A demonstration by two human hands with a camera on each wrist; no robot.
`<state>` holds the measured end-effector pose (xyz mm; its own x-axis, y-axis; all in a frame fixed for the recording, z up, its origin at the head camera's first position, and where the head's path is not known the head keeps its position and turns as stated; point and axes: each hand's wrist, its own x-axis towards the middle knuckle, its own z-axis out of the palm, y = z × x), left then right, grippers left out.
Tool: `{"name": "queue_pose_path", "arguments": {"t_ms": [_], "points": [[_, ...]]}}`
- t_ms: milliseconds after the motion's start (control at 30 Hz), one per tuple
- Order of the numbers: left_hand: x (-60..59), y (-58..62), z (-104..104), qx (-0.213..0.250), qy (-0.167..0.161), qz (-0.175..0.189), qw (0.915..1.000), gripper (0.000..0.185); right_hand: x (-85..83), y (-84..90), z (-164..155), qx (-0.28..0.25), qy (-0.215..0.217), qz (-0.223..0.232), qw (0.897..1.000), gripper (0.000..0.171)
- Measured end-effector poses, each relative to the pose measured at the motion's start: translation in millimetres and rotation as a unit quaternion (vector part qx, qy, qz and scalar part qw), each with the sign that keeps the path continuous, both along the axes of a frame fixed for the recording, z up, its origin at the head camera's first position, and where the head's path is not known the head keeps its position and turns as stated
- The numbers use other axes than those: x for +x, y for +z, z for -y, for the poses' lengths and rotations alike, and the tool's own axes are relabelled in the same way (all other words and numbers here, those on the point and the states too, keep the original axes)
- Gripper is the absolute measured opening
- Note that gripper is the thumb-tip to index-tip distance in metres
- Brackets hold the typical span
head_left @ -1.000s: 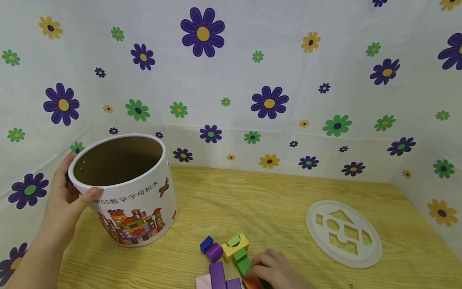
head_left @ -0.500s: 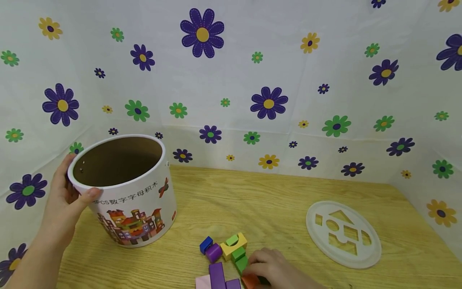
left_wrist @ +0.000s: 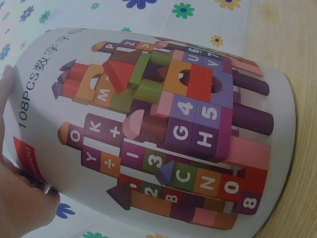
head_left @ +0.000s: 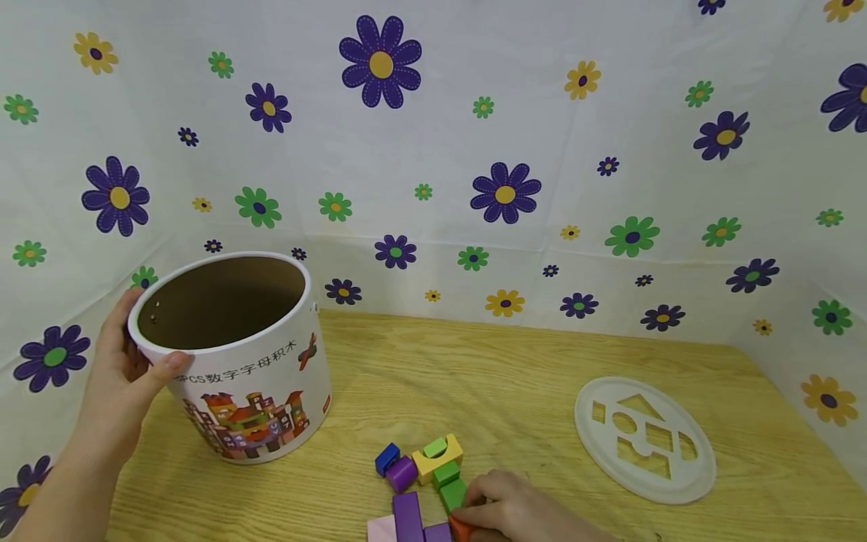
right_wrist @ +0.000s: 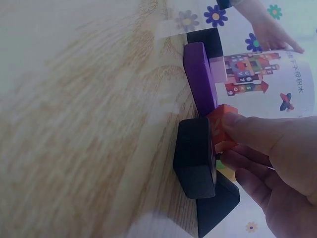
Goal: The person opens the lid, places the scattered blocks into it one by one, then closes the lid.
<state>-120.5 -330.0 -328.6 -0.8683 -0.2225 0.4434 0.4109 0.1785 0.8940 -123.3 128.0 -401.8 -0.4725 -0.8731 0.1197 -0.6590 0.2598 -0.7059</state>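
A white cardboard tub (head_left: 233, 354) printed with coloured blocks stands open at the table's left; its printed wall (left_wrist: 163, 129) fills the left wrist view. My left hand (head_left: 129, 376) grips its rim, thumb on the front, fingers behind. Near the front edge lies a cluster of wooden blocks: blue (head_left: 387, 458), purple cylinder (head_left: 402, 473), yellow arch (head_left: 440, 456), green (head_left: 450, 488) and a long purple one (head_left: 409, 516). My right hand (head_left: 504, 508) pinches an orange block (right_wrist: 221, 130) among them, also seen as the orange block (head_left: 460, 529) at the bottom edge.
A round white lid (head_left: 645, 438) with shape cut-outs lies flat on the wooden table (head_left: 474, 376) at the right. Flowered cloth walls (head_left: 433, 150) close in the back and both sides. A dark block (right_wrist: 194, 163) sits beside the orange one.
My right hand has slid slightly left and down over the blocks and closed its fingers on the orange block. The left hand and tub have not moved.
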Motion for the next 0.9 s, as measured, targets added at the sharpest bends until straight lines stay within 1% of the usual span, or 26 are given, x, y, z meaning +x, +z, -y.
{"name": "queue_pose_path", "arguments": {"t_ms": [33, 67, 100, 133, 167, 233, 333, 433, 533, 600, 667, 800, 867, 900], "points": [[0.0, 0.0, 0, 0.000, 0.000, 0.001, 1.0000, 0.080, 0.1, -0.2, 0, -0.006, 0.017, -0.072, 0.997, 0.015], [0.0, 0.1, 0, 0.001, 0.000, 0.002, 1.0000, 0.080, 0.2, -0.1, -1, -0.015, 0.030, -0.133, 0.991, 0.017], [0.1, 0.1, 0, 0.001, 0.000, 0.002, 1.0000, 0.080, -0.2, -0.5, -2, -0.030, 0.041, -0.207, 0.977, 0.021], [0.1, 0.2, 0, 0.002, 0.000, 0.003, 1.0000, 0.080, 0.0, 0.1, -2, -0.030, 0.040, -0.220, 0.974, 0.022], [0.1, 0.2, 0, 0.001, 0.001, 0.004, 1.0000, 0.080, 0.0, 0.9, -3, -0.029, 0.038, -0.222, 0.974, 0.022], [0.2, 0.1, 0, 0.000, 0.003, 0.006, 1.0000, 0.080, 0.0, 3.4, -4, -0.023, 0.032, -0.204, 0.978, 0.021], [0.0, 0.1, 0, -0.002, 0.004, 0.006, 1.0000, 0.080, 0.2, 7.6, -4, -0.002, 0.014, -0.159, 0.987, 0.018], [-0.1, 0.2, 0, -0.001, 0.003, 0.005, 1.0000, 0.080, -0.6, 11.4, -3, 0.012, -0.005, -0.128, 0.992, 0.017], [-0.4, 0.5, 0, -0.002, 0.003, 0.005, 1.0000, 0.080, -1.3, 16.2, -2, 0.033, -0.033, -0.084, 0.995, 0.019], [-0.5, 0.6, 0, -0.003, 0.004, 0.005, 1.0000, 0.081, -1.2, 19.9, -1, 0.041, -0.052, -0.056, 0.996, 0.019], [-0.6, 0.7, 0, -0.002, 0.003, 0.004, 1.0000, 0.080, -1.6, 24.0, 0, 0.050, -0.076, -0.017, 0.996, 0.018], [-0.4, 0.6, 0, -0.003, 0.004, 0.005, 1.0000, 0.080, -2.5, 30.9, 2, 0.031, -0.106, 0.034, 0.993, 0.015], [-0.1, 0.5, 0, -0.003, 0.005, 0.005, 1.0000, 0.080, -3.4, 33.3, 3, 0.022, -0.120, 0.050, 0.991, 0.015], [0.0, 0.4, 0, -0.004, 0.006, 0.006, 1.0000, 0.080, -3.8, 34.2, 4, 0.016, -0.126, 0.047, 0.991, 0.015]]}}
